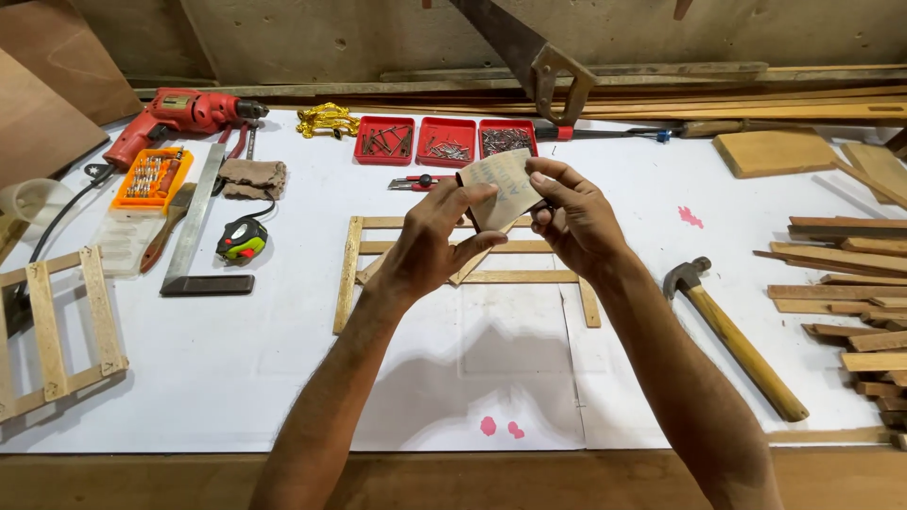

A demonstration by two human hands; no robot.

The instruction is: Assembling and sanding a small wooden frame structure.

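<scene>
A white-covered workbench with a wooden front edge stands against a rough, greyish wall, possibly plastered; light falls evenly, with soft shadows on the bench.

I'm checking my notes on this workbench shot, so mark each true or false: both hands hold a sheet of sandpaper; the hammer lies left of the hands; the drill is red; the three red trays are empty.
1. Both hands, the left hand and the right hand, hold the sandpaper sheet: true.
2. The hammer lies to the left: false, it lies to the right.
3. The drill is red: true.
4. The red trays are empty: false, they hold small metal fasteners.
</scene>
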